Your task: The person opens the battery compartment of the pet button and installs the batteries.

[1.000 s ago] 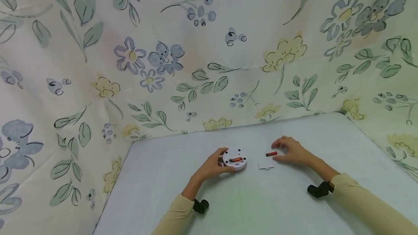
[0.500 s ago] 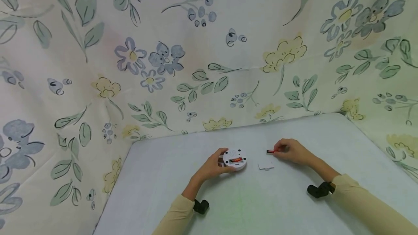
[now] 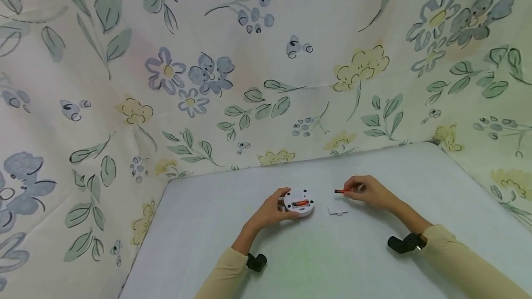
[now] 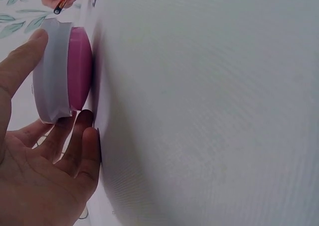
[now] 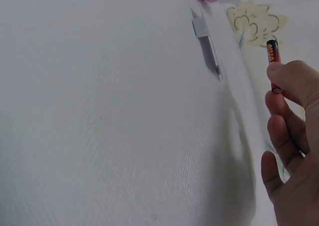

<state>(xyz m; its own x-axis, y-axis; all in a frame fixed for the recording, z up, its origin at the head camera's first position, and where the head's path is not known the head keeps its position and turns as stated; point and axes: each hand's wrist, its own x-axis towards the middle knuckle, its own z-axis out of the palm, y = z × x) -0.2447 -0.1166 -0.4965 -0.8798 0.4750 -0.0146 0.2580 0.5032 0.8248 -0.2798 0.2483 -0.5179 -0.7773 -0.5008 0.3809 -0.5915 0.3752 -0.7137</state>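
A round white device (image 3: 294, 194) lies on the table with its battery compartment facing up and one red battery (image 3: 301, 203) inside. Its lower side is pink (image 4: 79, 69) in the left wrist view. My left hand (image 3: 269, 211) grips the device by its rim, thumb on the near side and fingers behind. Up off the table, my right hand (image 3: 367, 190) pinches a second red and black battery (image 5: 272, 52) between thumb and fingers. A white battery cover (image 3: 338, 210) lies flat between the device and my right hand, touched by neither hand.
The white table (image 3: 316, 257) ends at the back against a floral curtain (image 3: 266, 119), which also runs along the left and right sides. Each wrist wears a black camera (image 3: 256, 262).
My right hand first closes its fingers and thumb on the loose battery, then lifts it and shifts slightly left. My left hand and the device stay in place.
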